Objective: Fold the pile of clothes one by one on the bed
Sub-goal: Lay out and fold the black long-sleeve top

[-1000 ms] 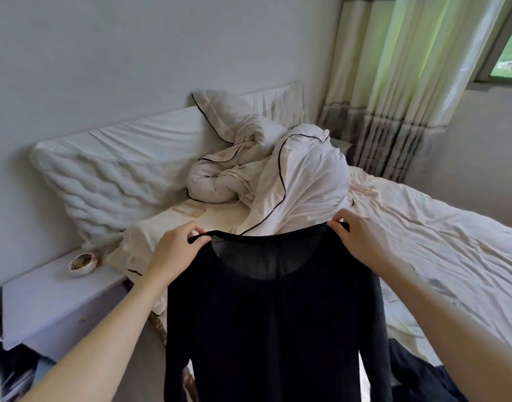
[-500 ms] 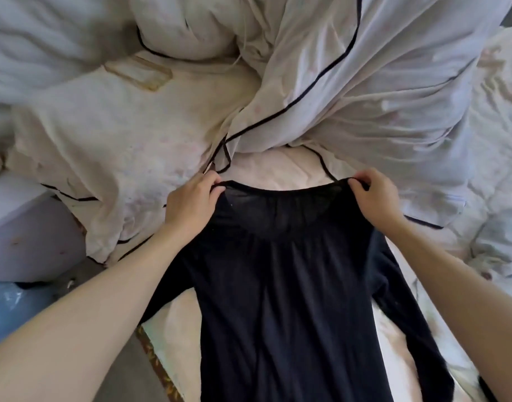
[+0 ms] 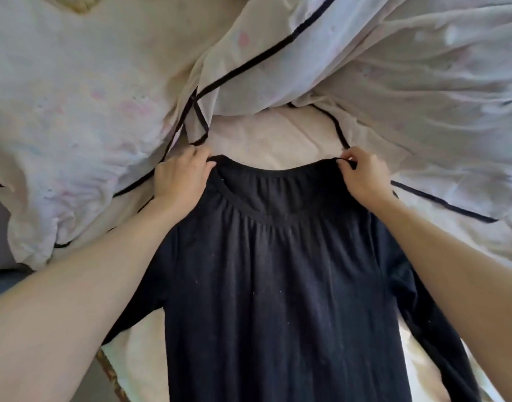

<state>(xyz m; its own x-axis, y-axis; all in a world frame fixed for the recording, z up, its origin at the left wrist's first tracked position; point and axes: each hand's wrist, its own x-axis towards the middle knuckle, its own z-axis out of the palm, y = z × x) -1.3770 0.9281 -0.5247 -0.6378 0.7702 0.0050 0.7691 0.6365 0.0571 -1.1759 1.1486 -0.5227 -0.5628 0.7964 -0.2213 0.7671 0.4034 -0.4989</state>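
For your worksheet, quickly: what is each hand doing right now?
Left hand: closed on the black top at its left shoulder.
Right hand: closed, pinching the black top at its right shoulder.

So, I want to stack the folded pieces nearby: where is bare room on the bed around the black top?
One bare patch of pale sheet lies just beyond the neckline of the black long-sleeved top, bordered by the white black-piped duvet behind and the left hand and right hand at its sides. Narrow strips show under each sleeve. Everywhere beyond is crowded with rumpled duvet.
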